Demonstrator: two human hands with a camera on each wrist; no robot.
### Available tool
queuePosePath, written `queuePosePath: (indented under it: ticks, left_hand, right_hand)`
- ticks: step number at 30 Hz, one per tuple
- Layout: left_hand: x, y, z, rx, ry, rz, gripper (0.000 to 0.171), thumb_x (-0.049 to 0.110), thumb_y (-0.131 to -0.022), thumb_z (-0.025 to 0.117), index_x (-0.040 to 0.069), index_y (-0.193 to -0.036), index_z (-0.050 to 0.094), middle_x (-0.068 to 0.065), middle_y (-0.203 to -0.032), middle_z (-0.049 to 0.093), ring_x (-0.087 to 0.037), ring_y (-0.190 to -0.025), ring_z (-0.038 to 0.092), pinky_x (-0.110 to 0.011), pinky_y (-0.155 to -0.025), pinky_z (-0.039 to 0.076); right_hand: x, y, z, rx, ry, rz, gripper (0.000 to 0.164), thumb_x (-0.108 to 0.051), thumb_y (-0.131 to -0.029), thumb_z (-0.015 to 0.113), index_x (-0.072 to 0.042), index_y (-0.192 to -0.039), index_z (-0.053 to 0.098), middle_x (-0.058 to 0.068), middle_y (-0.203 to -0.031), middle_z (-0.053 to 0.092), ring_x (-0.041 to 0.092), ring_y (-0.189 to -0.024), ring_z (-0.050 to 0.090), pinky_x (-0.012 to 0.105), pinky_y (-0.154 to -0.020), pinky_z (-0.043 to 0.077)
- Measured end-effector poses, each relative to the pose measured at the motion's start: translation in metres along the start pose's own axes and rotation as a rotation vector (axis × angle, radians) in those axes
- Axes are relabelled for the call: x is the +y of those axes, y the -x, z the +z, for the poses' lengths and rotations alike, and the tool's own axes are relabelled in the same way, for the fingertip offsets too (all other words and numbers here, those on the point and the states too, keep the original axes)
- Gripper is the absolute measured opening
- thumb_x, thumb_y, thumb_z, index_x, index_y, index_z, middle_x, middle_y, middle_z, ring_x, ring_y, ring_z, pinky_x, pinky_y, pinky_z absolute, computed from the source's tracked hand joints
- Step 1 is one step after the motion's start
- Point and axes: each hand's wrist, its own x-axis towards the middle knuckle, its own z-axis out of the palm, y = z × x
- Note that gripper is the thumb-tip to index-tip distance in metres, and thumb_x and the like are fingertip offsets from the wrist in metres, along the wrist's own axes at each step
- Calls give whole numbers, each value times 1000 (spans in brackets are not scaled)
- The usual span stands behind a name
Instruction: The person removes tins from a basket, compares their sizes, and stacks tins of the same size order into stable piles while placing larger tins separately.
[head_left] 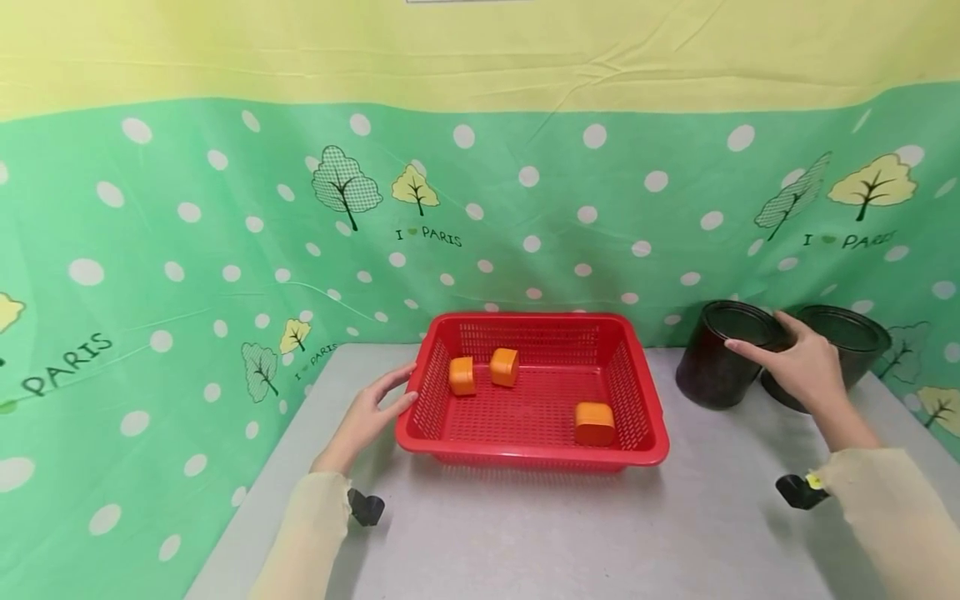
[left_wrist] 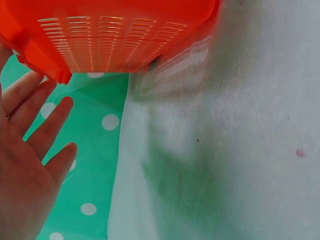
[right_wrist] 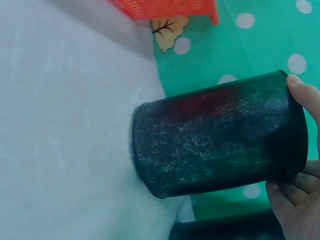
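A red perforated plastic basket is at the middle of the table, with orange rounded block-like pieces inside, one at the right front and two at the left. My left hand is at the basket's left rim, its fingers spread and fairly straight in the left wrist view. On the right, my right hand holds a black cylindrical canister across its top rim, thumb on one side and fingers on the other. Whether its base touches the table I cannot tell. A second black canister stands behind that hand, partly hidden.
A pale cloth covers the table. Close behind it and along the left side hangs a green and yellow curtain with white dots and printed trees. Each wrist carries a small black device.
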Motion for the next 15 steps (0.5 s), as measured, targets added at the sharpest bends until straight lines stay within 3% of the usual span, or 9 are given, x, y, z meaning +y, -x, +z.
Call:
queuePosePath:
  ticks: [3,6,8,10,13,15]
  left_hand:
    - [1,0,1,-1,6,2,58,36,-95,67,22,-148,49,-10,-152,50,-33,-146,40,-59,-119,30]
    - [1,1,1,-1,12,6,57,35,-95,67,21,-148,49,-10,-152,50,-33,-146,40,-59,-120,30]
    - [0,1,1,2,9,13,57,34,-95,67,20,-148,49,-11,-152,50,-34,-145,40,-59,-119,31]
    - [0,2,1,8,9,15,57,34,-95,67,20,-148,49,-11,-152,50,-34,-145,40,-59,-120,30]
    - [0,2,1,11,5,22,57,34,-96,67,19,-148,49,-11,-152,50,-35,-145,40,-59,-119,30]
    - [0,2,1,11,6,18,57,34,-95,67,19,-148,49,-11,-152,50,-34,-145,41,-58,-120,30]
  right_hand:
    - [3,1,6,16,-2,12,102,-60,-87,65,-2,-157,20,38,-149,37,58,-135,32,73,-100,34]
    - [5,1,12,39,-2,16,102,-60,-87,66,-3,-158,21,35,-123,56,51,-117,46,68,-93,39]
    - [6,2,15,57,-14,17,100,-59,-86,67,-4,-158,23,27,-100,58,38,-99,50,55,-81,44]
    - [7,2,18,71,-32,20,98,-58,-86,68,-7,-158,26,18,-94,56,24,-88,47,39,-72,44]
    - [10,3,20,69,-88,33,95,-56,-87,69,-9,-158,27,19,-107,58,16,-86,44,21,-62,35]
    - [11,3,21,49,-129,46,94,-54,-88,68,-11,-159,24,27,-133,55,20,-101,55,19,-70,45]
